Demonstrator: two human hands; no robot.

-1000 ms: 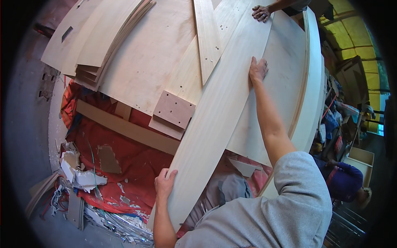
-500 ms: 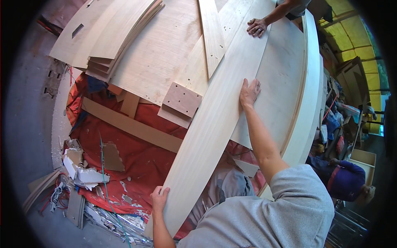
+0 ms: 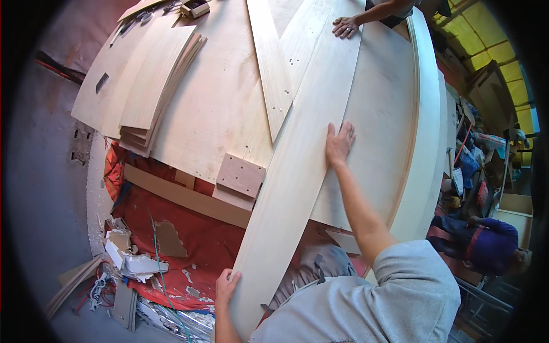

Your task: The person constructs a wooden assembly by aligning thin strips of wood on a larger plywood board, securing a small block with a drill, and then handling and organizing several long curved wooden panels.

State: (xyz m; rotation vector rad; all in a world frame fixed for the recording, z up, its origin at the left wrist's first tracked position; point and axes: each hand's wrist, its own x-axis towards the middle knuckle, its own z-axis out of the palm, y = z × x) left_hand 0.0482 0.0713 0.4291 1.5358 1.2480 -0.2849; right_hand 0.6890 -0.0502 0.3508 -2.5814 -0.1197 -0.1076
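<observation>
A long pale wooden board point(image 3: 303, 154) slants across the worktop from the far end to just in front of me. My left hand point(image 3: 227, 286) grips its left edge near the close end, thumb on top; some fingers are hidden. Farther up, my right hand point(image 3: 341, 143) lies open on the board's right edge, fingers stretched out. Another person's hand point(image 3: 346, 27) rests flat on the far part of the board. A narrower plank point(image 3: 269, 68) crosses at an angle to its left. Beside the board sits a small drilled wooden block point(image 3: 241, 174).
Large wooden panels point(image 3: 377, 108) form the worktop. Curved sheets point(image 3: 157, 86) are stacked at far left, with tools point(image 3: 143, 18) behind. Red fabric point(image 3: 194, 228) and broken scraps point(image 3: 131, 257) lie below left. A person in purple point(image 3: 494, 246) is at the right, near clutter.
The view has shifted, bringing tools into sight at the far left. Both my hands stay on the board, and the other person's hand still rests on its far part.
</observation>
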